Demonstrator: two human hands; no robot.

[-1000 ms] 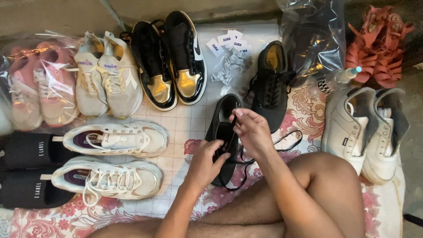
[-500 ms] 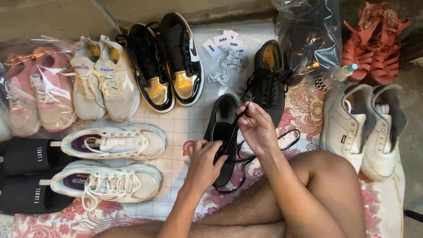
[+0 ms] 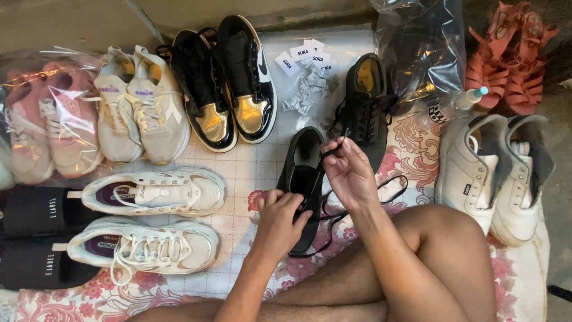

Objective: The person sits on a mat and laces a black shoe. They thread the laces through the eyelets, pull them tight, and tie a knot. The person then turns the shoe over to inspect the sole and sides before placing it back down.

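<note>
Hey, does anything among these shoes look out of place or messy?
Mostly tidy pairs. The odd spot is the black pair: one shoe lies under the hands with its lace loose across the mat, the left hand steadying it, the right hand pinching the lace. Its mate sits askew.

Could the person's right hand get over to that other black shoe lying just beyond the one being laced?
Probably yes. The right hand pinches the lace right beside the second black shoe, with nothing between them. It would need to drop the lace first.
</note>
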